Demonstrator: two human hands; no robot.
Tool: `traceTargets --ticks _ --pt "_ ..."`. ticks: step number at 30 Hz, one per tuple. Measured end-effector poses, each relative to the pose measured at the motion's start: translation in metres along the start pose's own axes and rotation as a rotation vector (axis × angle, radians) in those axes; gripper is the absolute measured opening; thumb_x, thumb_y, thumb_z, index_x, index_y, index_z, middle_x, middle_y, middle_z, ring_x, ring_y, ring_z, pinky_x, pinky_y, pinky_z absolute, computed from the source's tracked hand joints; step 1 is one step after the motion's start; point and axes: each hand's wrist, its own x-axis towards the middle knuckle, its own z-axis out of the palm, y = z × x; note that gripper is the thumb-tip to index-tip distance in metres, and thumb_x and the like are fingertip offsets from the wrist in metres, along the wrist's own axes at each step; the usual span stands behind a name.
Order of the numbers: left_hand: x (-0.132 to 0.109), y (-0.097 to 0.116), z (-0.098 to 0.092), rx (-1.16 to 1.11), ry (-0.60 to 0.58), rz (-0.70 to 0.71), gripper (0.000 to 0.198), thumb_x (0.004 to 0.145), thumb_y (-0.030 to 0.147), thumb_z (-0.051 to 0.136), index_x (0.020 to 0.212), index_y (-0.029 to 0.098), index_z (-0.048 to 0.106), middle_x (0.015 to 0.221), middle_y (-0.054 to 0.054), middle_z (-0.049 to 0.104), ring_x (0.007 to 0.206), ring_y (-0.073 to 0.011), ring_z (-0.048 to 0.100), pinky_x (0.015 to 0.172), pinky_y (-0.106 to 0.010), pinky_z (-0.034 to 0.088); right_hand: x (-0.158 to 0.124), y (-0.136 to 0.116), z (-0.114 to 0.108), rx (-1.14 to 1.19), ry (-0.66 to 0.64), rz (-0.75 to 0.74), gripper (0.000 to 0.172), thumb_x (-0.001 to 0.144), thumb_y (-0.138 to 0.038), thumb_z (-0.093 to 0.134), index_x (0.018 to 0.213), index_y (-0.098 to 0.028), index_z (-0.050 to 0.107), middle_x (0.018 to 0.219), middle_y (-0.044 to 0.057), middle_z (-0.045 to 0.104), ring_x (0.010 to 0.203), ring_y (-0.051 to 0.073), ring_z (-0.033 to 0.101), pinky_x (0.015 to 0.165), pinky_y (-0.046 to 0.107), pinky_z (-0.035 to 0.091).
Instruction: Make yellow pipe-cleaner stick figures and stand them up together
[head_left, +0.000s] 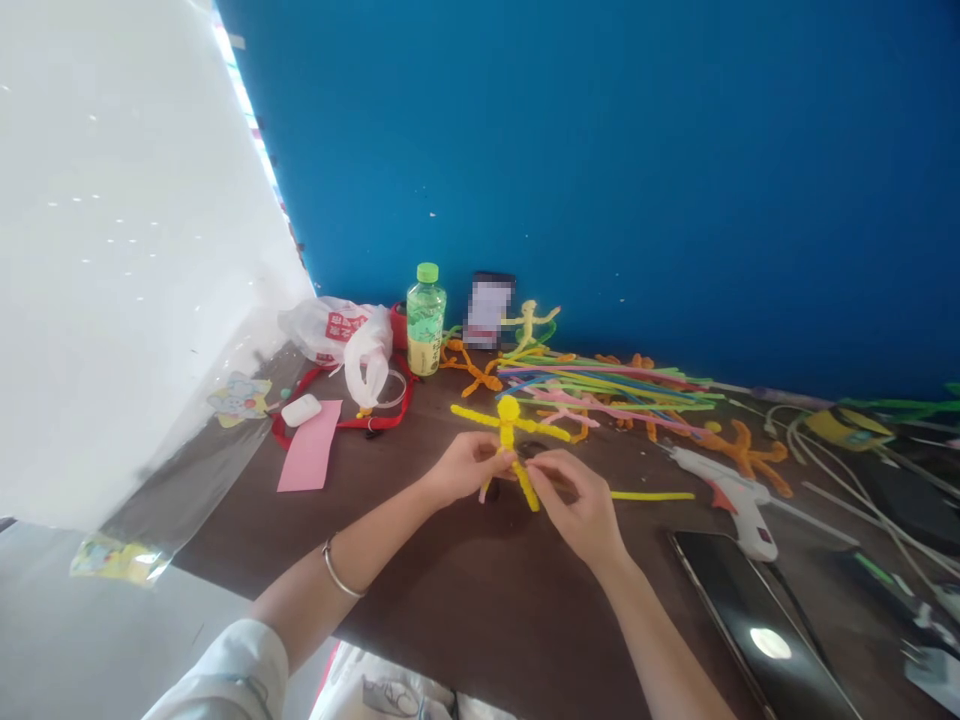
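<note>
A yellow pipe-cleaner figure (pixel 509 425) with a round head and spread arms stands upright over the dark brown table (pixel 465 600). My left hand (pixel 463 467) pinches its lower body from the left, fingers closed; a bracelet is on that wrist. My right hand (pixel 574 500) is closed on one of the figure's legs from the right. A loose yellow pipe cleaner (pixel 652 496) lies just right of my right hand.
Several coloured pipe cleaners (pixel 600 388) and orange figures (pixel 742 452) lie behind. A white glue gun (pixel 731 495) and a black phone (pixel 757 625) sit at right. A green-capped bottle (pixel 426 322), white plastic bag (pixel 341 335), pink paper (pixel 311 458) and cables (pixel 862 470) surround them.
</note>
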Motion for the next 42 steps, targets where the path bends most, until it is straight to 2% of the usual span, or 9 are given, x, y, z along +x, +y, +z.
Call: traceTargets --ticks 4,8,14,18,28,32,35,39,42 --pt "-0.002 -0.002 0.001 0.179 -0.004 0.037 0.034 0.068 0.041 0.062 0.082 0.01 0.057 0.07 -0.003 0.06 0.067 -0.0134 0.059 0.065 -0.028 0.048 0.0 -0.001 0.003 0.007 -0.012 0.098 0.015 0.076 -0.032 0.056 0.069 -0.019 0.056 0.07 0.003 0.06 0.066 0.016 0.058 0.061 0.027 0.049" --pt "-0.002 -0.004 0.002 0.254 0.019 0.085 0.032 0.071 0.04 0.058 0.083 0.011 0.056 0.073 -0.004 0.059 0.068 -0.0137 0.059 0.06 -0.025 0.047 -0.001 0.0 0.007 0.042 0.022 0.136 0.017 0.075 -0.034 0.055 0.069 -0.019 0.057 0.07 0.004 0.061 0.066 0.016 0.058 0.063 0.028 0.05" --pt "0.0 -0.007 0.001 0.393 0.061 0.176 0.025 0.075 0.036 0.054 0.08 0.012 0.058 0.071 -0.003 0.059 0.068 -0.0128 0.056 0.063 -0.024 0.045 -0.003 0.0 0.011 0.115 0.063 0.236 0.02 0.073 -0.037 0.057 0.069 -0.017 0.058 0.068 0.005 0.062 0.065 0.018 0.06 0.059 0.028 0.05" --pt "-0.001 -0.008 0.0 0.496 0.094 0.209 0.021 0.077 0.033 0.052 0.078 0.013 0.058 0.07 -0.003 0.058 0.065 -0.0113 0.052 0.06 -0.022 0.041 -0.004 0.001 0.014 0.111 0.076 0.266 0.021 0.073 -0.038 0.057 0.069 -0.017 0.058 0.067 0.005 0.062 0.063 0.018 0.059 0.055 0.027 0.049" --pt "-0.001 -0.007 0.0 0.63 0.161 0.247 0.019 0.075 0.031 0.052 0.067 0.014 0.056 0.063 0.0 0.052 0.06 -0.0101 0.046 0.056 -0.021 0.036 0.0 -0.003 0.017 0.138 0.064 0.316 0.02 0.073 -0.037 0.055 0.069 -0.017 0.054 0.064 0.002 0.059 0.057 0.014 0.055 0.052 0.024 0.045" --pt "0.0 -0.01 0.0 0.618 0.176 0.237 0.02 0.074 0.033 0.054 0.071 0.014 0.058 0.065 -0.001 0.055 0.06 -0.0105 0.047 0.056 -0.022 0.036 0.0 -0.005 0.017 0.082 0.037 0.316 0.019 0.074 -0.037 0.053 0.071 -0.018 0.056 0.068 0.003 0.062 0.061 0.016 0.057 0.057 0.026 0.045" --pt "0.001 -0.013 0.0 0.602 0.184 0.238 0.02 0.074 0.033 0.054 0.073 0.014 0.058 0.067 -0.002 0.057 0.06 -0.0106 0.048 0.056 -0.022 0.037 0.001 -0.006 0.016 0.023 0.033 0.308 0.02 0.074 -0.036 0.052 0.066 -0.019 0.057 0.063 0.002 0.061 0.057 0.016 0.056 0.055 0.026 0.043" --pt "0.0 -0.011 0.0 0.634 0.203 0.232 0.019 0.073 0.032 0.055 0.07 0.013 0.058 0.064 -0.001 0.056 0.058 -0.0101 0.047 0.055 -0.022 0.036 0.002 -0.003 0.014 0.11 0.018 0.382 0.02 0.072 -0.034 0.053 0.066 -0.017 0.061 0.058 0.001 0.059 0.052 0.014 0.052 0.048 0.024 0.039" --pt "-0.001 -0.007 0.0 0.607 0.171 0.224 0.018 0.073 0.03 0.055 0.071 0.013 0.058 0.066 -0.001 0.056 0.059 -0.0096 0.048 0.055 -0.021 0.037 0.002 0.002 0.013 0.237 -0.01 0.465 0.02 0.069 -0.034 0.057 0.066 -0.015 0.063 0.055 0.0 0.056 0.05 0.012 0.048 0.045 0.022 0.035"
